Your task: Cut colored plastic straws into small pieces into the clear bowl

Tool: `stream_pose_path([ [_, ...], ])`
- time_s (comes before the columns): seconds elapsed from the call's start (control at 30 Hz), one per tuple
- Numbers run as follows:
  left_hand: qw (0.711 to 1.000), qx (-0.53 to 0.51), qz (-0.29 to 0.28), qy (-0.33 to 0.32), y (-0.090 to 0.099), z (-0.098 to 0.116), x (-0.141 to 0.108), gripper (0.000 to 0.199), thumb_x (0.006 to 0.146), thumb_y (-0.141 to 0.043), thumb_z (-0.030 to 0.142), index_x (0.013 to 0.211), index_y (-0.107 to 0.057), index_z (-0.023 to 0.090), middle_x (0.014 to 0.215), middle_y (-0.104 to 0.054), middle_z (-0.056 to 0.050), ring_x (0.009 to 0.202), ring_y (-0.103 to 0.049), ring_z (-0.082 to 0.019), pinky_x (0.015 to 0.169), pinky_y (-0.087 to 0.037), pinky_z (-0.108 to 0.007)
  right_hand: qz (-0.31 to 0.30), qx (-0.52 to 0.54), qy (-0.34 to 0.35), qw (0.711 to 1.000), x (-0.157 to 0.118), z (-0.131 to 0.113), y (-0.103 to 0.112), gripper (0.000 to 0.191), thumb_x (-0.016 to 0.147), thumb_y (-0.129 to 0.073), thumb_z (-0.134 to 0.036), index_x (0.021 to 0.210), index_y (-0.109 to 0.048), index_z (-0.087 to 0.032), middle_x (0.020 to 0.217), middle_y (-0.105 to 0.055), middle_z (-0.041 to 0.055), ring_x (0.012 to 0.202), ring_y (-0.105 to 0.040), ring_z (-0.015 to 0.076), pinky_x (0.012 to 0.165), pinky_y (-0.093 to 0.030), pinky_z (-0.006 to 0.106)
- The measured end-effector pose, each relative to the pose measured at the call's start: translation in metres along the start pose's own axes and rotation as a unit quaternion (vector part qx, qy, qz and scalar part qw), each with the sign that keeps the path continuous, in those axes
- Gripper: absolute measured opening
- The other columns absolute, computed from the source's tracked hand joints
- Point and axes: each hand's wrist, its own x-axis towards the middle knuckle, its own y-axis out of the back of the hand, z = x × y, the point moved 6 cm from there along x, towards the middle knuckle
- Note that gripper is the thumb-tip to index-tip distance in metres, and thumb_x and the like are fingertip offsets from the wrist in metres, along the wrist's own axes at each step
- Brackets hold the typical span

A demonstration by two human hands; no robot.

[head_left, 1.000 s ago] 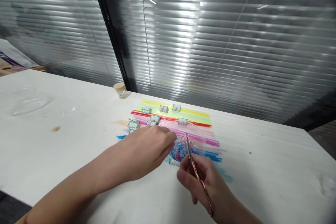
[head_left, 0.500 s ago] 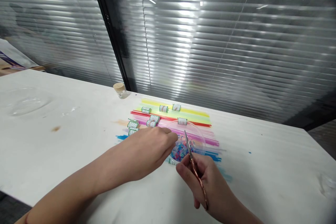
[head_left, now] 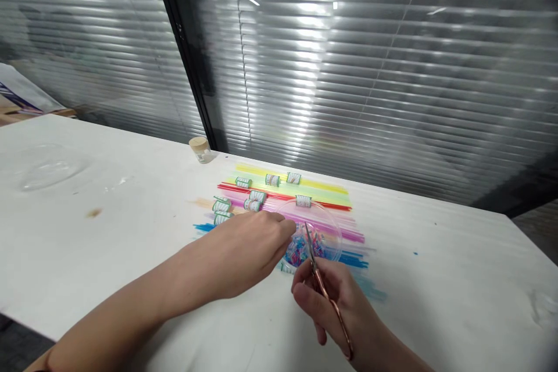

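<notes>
Closed blinds back a white table (head_left: 131,232), where coloured straws (head_left: 288,197) lie flat in a side-by-side band so they stay in reach. A clear dish (head_left: 331,226) sits on the band, catching small cut pieces (head_left: 305,247). At the dish's 9 o'clock the left hand (head_left: 244,250) curls narrowly, fingertips pinched; what they grip is hidden. At 6 o'clock the right hand (head_left: 331,296) is closed around copper scissors (head_left: 325,290), blades over the dish.

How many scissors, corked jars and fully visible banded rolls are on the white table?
Scissors: 1
Corked jars: 1
Banded rolls: 8
Total: 10
</notes>
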Motion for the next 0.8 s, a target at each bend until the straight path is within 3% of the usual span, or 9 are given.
stream_pose_path([
  [0.37, 0.999, -0.029, 0.000, -0.030, -0.0060, 0.0027, -0.0014, 0.020, 0.095, -0.039, 0.014, 0.076, -0.044, 0.019, 0.075, -0.058, 0.000, 0.066, -0.057, -0.015, 0.057, -0.037, -0.027, 0.028, -0.026, -0.030, 0.999, 0.0032, 0.0021, 0.0006, 0.034, 0.086, -0.066, -0.050, 0.080, -0.056, -0.019, 0.050, -0.039, -0.0097, 0.039, -0.034, 0.0059, 0.041, -0.029, 0.020],
  [0.5, 1.000, -0.019, -0.003, -0.023, -0.0047, 0.0019, -0.0001, 0.020, 0.095, -0.038, 0.016, 0.077, -0.044, 0.019, 0.077, -0.059, 0.000, 0.067, -0.057, -0.016, 0.058, -0.038, -0.028, 0.037, -0.049, -0.039, 0.997, 0.0034, 0.0030, 0.0002, 0.039, 0.086, -0.063, -0.056, 0.077, -0.053, -0.019, 0.050, -0.039, -0.0097, 0.037, -0.035, 0.0058, 0.038, -0.028, 0.020],
  [0.6, 1.000, -0.007, -0.006, -0.012, -0.0030, 0.0009, 0.0008, 0.022, 0.097, -0.036, 0.017, 0.076, -0.044, 0.019, 0.078, -0.059, -0.001, 0.067, -0.057, -0.016, 0.058, -0.038, -0.029, 0.036, -0.048, -0.008, 0.998, 0.0022, 0.0003, -0.0005, 0.046, 0.087, -0.056, -0.064, 0.079, -0.052, -0.019, 0.054, -0.037, -0.0090, 0.040, -0.035, 0.0063, 0.041, -0.030, 0.021],
  [0.8, 1.000, -0.012, -0.002, -0.014, -0.0043, 0.0011, 0.0007, 0.022, 0.096, -0.037, 0.018, 0.077, -0.046, 0.019, 0.076, -0.060, -0.001, 0.066, -0.057, -0.016, 0.056, -0.037, -0.028, -0.008, -0.064, 0.028, 0.998, -0.0002, -0.0018, -0.0051, 0.054, 0.083, -0.054, -0.071, 0.082, -0.054, -0.017, 0.063, -0.038, -0.0054, 0.051, -0.037, 0.0092, 0.046, -0.031, 0.023],
])
